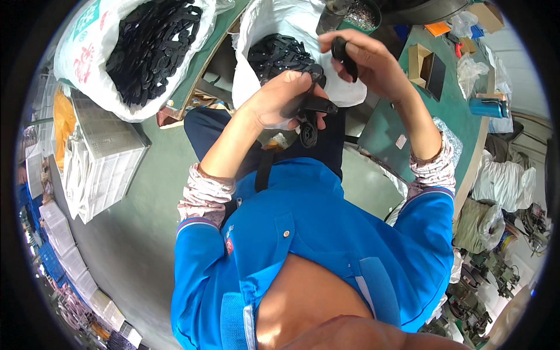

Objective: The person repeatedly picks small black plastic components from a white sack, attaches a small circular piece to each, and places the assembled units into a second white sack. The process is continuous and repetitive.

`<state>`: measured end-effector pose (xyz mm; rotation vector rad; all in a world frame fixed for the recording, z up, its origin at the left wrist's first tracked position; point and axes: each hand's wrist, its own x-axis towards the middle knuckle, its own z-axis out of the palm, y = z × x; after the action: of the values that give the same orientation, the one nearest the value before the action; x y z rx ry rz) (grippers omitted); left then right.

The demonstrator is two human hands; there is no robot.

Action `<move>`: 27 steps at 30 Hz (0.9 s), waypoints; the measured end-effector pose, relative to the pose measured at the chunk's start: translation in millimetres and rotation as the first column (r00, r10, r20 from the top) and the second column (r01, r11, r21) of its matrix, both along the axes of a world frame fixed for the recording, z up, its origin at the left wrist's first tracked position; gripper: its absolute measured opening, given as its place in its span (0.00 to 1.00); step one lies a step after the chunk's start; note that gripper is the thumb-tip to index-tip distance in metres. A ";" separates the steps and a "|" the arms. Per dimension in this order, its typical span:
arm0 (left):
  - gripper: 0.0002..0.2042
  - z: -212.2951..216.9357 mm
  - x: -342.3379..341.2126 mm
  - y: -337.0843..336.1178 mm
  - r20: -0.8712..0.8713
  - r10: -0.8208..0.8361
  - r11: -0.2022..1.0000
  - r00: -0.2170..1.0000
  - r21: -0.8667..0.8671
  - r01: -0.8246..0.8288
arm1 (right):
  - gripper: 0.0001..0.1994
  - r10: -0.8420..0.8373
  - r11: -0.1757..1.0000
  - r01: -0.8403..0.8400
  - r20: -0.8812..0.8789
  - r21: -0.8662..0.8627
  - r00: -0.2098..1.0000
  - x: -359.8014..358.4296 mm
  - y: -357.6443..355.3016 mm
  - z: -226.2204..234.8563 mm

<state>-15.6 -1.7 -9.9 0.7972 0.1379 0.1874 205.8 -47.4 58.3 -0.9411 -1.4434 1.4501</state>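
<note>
My left hand (275, 98) is closed around several small black plastic parts (309, 135), flat and rounded at their ends, which fan out below and beside its fingers. To its right, my right hand (373, 63) is raised and pinches a single black part (349, 65) with a round end between thumb and fingers. Both hands are above the near side of an open white sack (241, 79), in which a heap of similar black parts (279, 53) lies. A second, fuller white sack (76, 49) at the far left holds more black parts (153, 52).
A green worktable (382, 129) on the right carries a small cardboard box (416, 63), a blue cylinder (489, 107) and plastic bags. Behind the near sack stands a green bucket (375, 24) of small bits. A white slatted crate (111, 153) is on the floor at left.
</note>
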 end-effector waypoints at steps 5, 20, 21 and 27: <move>0.34 -0.3 5.8 -10.3 -0.027 0.092 0.971 0.995 -0.220 -0.096 | 0.17 0.135 0.990 -0.141 0.162 0.021 0.977 -5.8 -4.8 -5.8; 0.17 3.8 16.8 1.9 -0.020 0.412 0.909 0.911 -0.065 -0.412 | 0.09 -0.520 0.831 0.550 0.234 -0.082 0.821 31.9 82.1 79.7; 0.17 4.4 18.1 2.3 0.020 0.435 0.898 0.900 -0.083 -0.433 | 0.09 -0.513 0.823 0.557 0.278 -0.108 0.812 32.0 82.2 77.7; 0.17 -5.5 13.8 11.1 0.037 0.630 0.766 0.775 -0.193 -0.614 | 0.16 -0.405 0.907 0.413 0.100 -0.084 0.909 21.9 39.0 10.5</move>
<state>-1.8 9.4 -15.4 0.5416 0.3218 0.8427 227.7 -8.4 68.8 -1.2947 -1.1437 1.1898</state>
